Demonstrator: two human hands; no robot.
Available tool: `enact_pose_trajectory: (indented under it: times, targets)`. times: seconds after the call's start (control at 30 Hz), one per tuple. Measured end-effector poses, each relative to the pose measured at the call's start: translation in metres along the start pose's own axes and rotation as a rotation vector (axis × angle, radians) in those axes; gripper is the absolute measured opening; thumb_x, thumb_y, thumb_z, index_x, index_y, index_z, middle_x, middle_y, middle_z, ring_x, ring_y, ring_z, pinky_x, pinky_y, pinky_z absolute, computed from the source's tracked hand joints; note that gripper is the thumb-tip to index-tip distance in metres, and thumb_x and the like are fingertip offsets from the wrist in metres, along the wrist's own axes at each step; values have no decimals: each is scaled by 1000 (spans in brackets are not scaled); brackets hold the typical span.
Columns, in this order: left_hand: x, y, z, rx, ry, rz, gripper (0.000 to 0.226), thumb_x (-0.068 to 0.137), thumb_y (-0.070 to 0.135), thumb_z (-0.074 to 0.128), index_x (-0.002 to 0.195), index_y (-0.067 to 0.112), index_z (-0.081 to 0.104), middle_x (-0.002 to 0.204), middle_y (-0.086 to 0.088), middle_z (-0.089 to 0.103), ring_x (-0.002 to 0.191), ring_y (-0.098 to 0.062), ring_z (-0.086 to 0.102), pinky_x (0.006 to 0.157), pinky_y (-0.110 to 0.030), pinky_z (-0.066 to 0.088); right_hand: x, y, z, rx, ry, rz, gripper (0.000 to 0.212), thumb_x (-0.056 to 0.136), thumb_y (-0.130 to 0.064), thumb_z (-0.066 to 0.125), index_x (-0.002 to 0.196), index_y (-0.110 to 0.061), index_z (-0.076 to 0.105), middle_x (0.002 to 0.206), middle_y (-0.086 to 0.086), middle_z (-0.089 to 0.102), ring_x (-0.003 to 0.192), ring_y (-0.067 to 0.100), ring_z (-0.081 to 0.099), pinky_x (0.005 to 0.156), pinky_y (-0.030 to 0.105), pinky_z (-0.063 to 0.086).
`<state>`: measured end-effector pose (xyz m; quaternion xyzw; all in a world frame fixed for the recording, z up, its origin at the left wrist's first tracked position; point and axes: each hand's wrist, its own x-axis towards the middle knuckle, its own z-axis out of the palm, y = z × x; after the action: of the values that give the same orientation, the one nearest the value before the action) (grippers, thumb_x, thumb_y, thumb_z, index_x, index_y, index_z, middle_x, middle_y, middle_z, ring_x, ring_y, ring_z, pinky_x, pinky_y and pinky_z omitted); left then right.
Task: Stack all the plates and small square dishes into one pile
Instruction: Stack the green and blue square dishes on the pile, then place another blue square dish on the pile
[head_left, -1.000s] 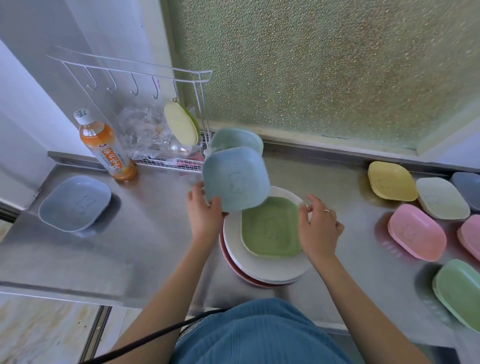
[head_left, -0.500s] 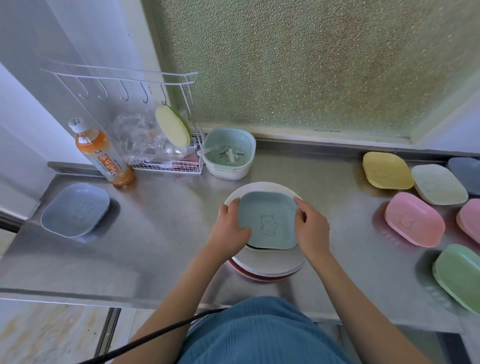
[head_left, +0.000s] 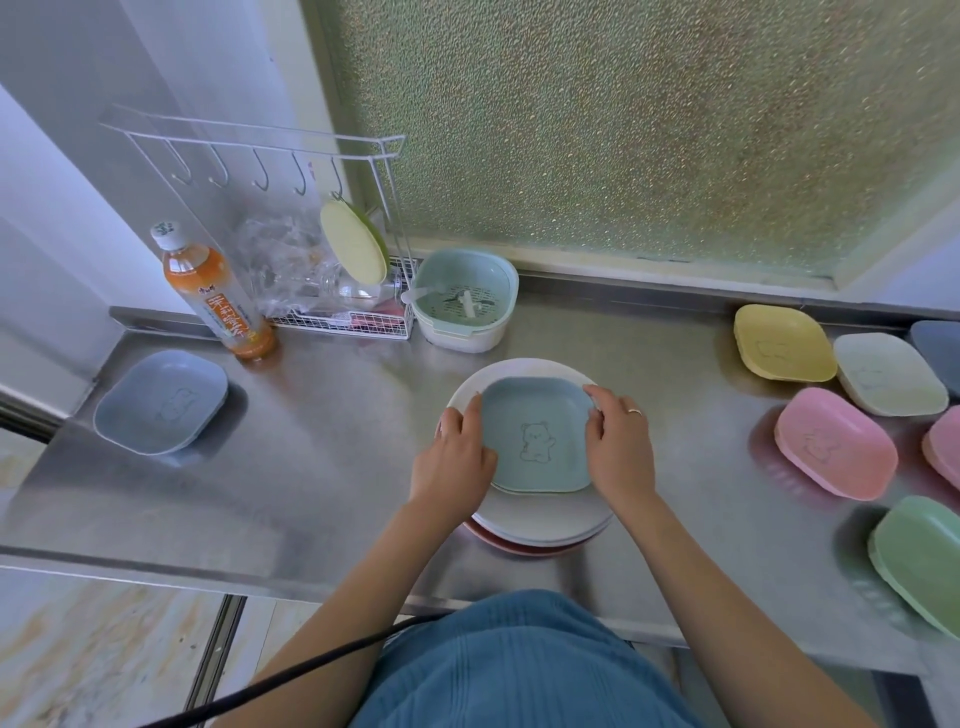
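Dish: pale blue square plastic dish with bear outline (head_left: 537, 434) between both hands, atop white round plate stack (head_left: 550, 517)
Left hand (head_left: 454, 457): gripping its left edge
Right hand (head_left: 618, 449): gripping its right edge

Blue dish (head_left: 537, 434), earlier aloft in left hand (head_left: 457, 457), now atop pile

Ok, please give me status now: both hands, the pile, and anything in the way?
Left hand and right hand grip teal square dish, seated on white plate pile. Loose dishes: blue-grey dish left, pink dish right. Path clear.
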<state>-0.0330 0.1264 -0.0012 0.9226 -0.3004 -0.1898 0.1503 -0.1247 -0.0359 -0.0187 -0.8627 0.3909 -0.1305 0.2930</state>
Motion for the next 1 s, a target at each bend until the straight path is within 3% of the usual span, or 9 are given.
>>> enact_pose_trajectory:
  times: [0.17,0.47,0.57,0.63,0.7,0.73,0.9,1.0]
  targets:
    - [-2,0,2,-13,-17,6,64,95,21,33,150,17,3,148,-1,29,125,-32,44,79,-42,47,6,1,-1,14,-108,-34,41,95,-9,37,134,-21,47,111,13,62,104,29,54,86,38,45]
    - [10,-6,0,-55,-38,71,63,96,20,30,150,27,1,150,7,32,121,-33,48,72,-37,45,0,3,-2,-2,-23,-21,39,92,-3,38,128,-13,50,115,13,62,110,29,50,90,40,44]
    - [8,-12,1,-205,-42,79,58,97,22,33,150,27,10,151,7,29,112,-30,54,80,-37,48,0,-1,-1,-126,31,-24,41,90,-1,40,128,-14,51,120,11,61,117,32,47,94,44,39]
    - [6,-18,-2,-591,-17,11,53,96,20,43,146,23,27,147,2,36,94,-24,60,85,-35,52,-2,-10,0,-155,112,-29,44,87,0,44,127,-14,52,128,10,56,122,32,43,95,44,36]
    - [5,-31,-10,-937,63,-94,43,95,15,49,137,19,42,133,-2,49,78,-16,60,69,-20,53,-5,-27,4,-123,179,-56,45,83,1,48,126,-15,53,129,9,54,122,32,43,94,45,35]
    - [6,-40,-17,-983,117,-147,38,94,13,50,132,17,47,125,-4,54,74,-14,60,62,-16,50,-6,-38,7,-108,196,-97,46,82,1,49,124,-16,55,126,9,55,120,32,44,94,45,35]
    - [8,-120,-47,-949,394,-471,28,90,7,47,116,13,56,115,-6,60,74,-17,63,62,-25,47,-9,-112,49,2,80,-373,46,76,-7,40,117,-16,58,120,7,59,113,27,47,91,44,40]
    - [5,-173,-69,-686,457,-618,38,86,5,45,122,14,53,129,-10,53,106,-29,58,91,-37,46,-13,-157,88,16,-126,-563,48,74,-11,35,116,-15,58,118,7,59,109,29,51,87,43,42]
